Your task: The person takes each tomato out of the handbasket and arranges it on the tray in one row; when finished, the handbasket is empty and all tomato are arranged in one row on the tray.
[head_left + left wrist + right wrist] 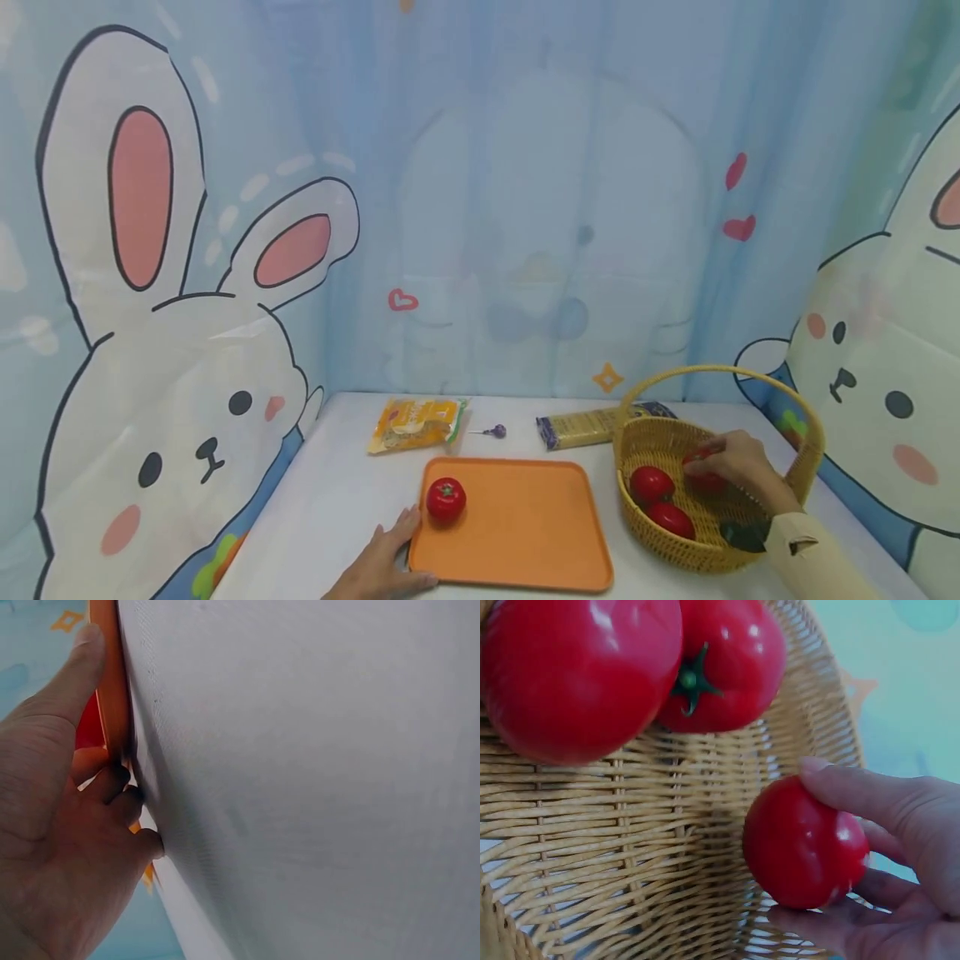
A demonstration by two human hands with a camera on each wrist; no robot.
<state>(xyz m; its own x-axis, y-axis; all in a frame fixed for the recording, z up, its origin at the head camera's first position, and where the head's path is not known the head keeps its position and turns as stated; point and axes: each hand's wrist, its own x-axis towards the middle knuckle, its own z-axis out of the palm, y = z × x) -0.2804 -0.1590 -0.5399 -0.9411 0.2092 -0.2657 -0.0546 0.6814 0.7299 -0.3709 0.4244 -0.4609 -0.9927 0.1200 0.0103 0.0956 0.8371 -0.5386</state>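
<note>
Red and glossy, one tomato [804, 847] sat in the wicker basket [615, 832], held between the curled fingers and thumb of the right hand [741, 462]. Its smooth skin seemed to want a light, even grip, kept clear of two other tomatoes [651, 485] and the arched handle [814, 433]. Fingers extended, the left hand [381, 560] touched the orange tray [525, 525], which bore another tomato [446, 501]. Beyond lay a yellow packet [420, 425].

**Tomatoes [446, 500] were red, the curtain [525, 208] pale blue**

The tray [525, 525] was orange, the woven basket [675, 552] golden tan, the far-left packet [420, 425] orange-yellow. White rabbits [187, 375] with pink inner ears [140, 200] patterned the curtain; the right sleeve [810, 558] was cream.
</note>
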